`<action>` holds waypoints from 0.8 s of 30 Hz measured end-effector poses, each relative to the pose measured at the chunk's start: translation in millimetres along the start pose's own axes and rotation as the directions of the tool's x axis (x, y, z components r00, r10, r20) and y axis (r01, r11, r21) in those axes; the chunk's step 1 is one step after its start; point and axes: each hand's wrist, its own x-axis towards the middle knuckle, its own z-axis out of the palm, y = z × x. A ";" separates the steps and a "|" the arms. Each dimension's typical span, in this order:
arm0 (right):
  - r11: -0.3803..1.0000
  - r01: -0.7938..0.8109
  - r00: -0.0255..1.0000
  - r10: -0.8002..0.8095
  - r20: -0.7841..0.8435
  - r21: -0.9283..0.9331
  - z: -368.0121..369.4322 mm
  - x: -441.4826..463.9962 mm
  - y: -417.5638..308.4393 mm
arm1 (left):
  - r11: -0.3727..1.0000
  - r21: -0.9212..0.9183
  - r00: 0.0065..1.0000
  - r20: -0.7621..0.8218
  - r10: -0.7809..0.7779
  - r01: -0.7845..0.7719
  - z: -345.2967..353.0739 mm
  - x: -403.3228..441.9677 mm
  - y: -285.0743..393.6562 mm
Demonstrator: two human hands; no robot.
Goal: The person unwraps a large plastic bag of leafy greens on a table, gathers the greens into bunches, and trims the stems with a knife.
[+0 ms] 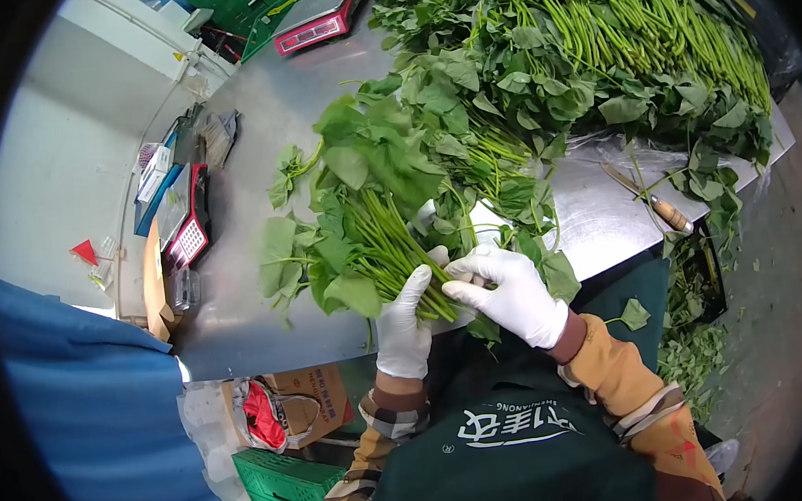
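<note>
Both hands wear white gloves. My left hand [407, 324] is wrapped round a bunch of leafy green stems [385, 251] near the table's front edge, its thumb across the stem ends. From the right, my right hand [509, 290] pinches at the same stems with thumb and forefinger; whether one stem or several lie between them is too small to tell. The bunch's leaves spread to the left and away from me. Just behind it lie more loose stems and leaves [506, 166], and a large pile of greens [627, 44] fills the back right of the table.
The metal table [248, 306] holds a red scale [321, 17] at the back and another scale [183, 218] at the left. A knife [670, 214] with a wooden handle lies near the right edge. Below are a green crate [282, 487] and a cardboard box [314, 398].
</note>
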 end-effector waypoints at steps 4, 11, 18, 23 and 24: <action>0.958 -0.201 0.978 0.183 0.104 0.205 -1.9 0.2 2.0 | 0.998 -0.030 0.999 0.024 -0.046 0.047 -7.8 -0.4 -4.2; 0.912 -0.322 0.943 0.287 0.167 0.253 -1.2 -1.1 1.7 | 0.997 -0.047 0.998 0.031 -0.054 0.056 -4.6 -3.6 -6.3; 1.000 -0.026 1.000 0.026 0.001 0.004 -5.9 7.8 5.1 | 0.990 -0.127 0.999 -0.005 0.053 -0.053 -16.0 4.3 -7.5; 0.689 0.184 0.981 -0.176 0.085 -0.701 -28.6 16.8 56.2 | 0.920 -0.136 0.928 0.013 0.373 -0.368 -10.3 3.3 15.6; 0.668 0.139 0.990 -0.091 0.106 -0.731 -40.6 14.7 60.3 | 0.926 -0.171 0.936 0.042 0.349 -0.337 -17.4 5.7 20.6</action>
